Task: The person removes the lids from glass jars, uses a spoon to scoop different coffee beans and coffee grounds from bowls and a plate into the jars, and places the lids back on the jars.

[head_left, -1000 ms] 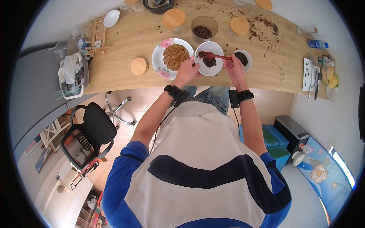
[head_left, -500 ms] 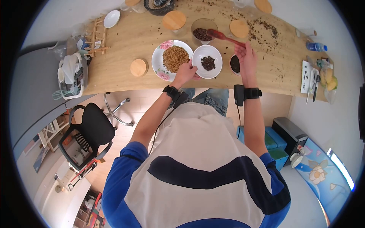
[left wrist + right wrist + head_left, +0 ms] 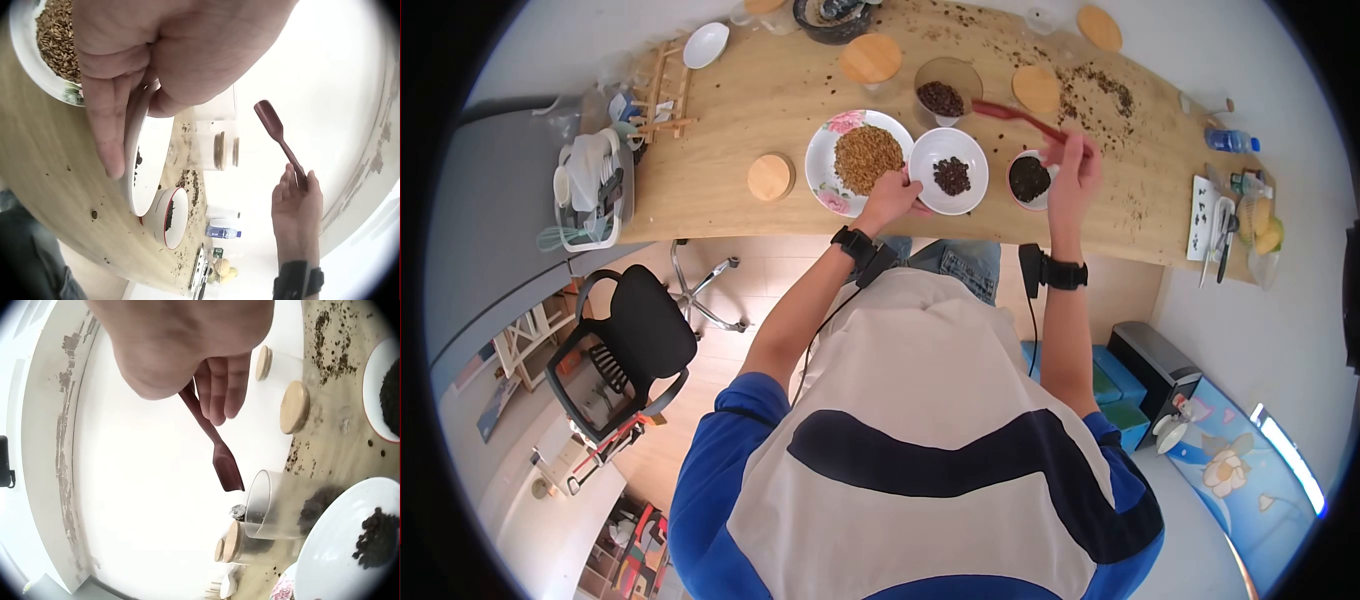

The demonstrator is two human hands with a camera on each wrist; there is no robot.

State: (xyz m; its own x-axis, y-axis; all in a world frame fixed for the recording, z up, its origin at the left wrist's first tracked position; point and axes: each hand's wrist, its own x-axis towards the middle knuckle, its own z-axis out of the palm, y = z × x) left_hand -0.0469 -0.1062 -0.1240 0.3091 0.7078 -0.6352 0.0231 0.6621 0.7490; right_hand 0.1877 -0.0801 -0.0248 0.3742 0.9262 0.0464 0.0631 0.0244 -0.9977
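A white bowl (image 3: pixel 927 160) with a small heap of dark beans (image 3: pixel 951 176) stands near the table's front edge. My left hand (image 3: pixel 892 195) pinches its left rim between thumb and fingers. My right hand (image 3: pixel 1072 170) grips the handle of a dark red scoop (image 3: pixel 270 120), raised above the table. In the head view the scoop's tip lies beside the rim of a clear jar (image 3: pixel 966 84) of dark beans, behind the bowl. The scoop's hollow looks bare in the left wrist view. A small red-rimmed bowl (image 3: pixel 180 222) of dark, fine bits sits under my right hand.
A flowered plate (image 3: pixel 824 150) heaped with brown grain sits left of the white bowl. Jars with wooden lids (image 3: pixel 871 58) stand behind. One round wooden lid (image 3: pixel 771 177) lies at left. Dark crumbs (image 3: pixel 1100 90) litter the back right. A bottle (image 3: pixel 1232 140) stands far right.
The scoop has gone from over the white bowl, up and to the right with my right hand. My left hand keeps its hold on the bowl's rim.
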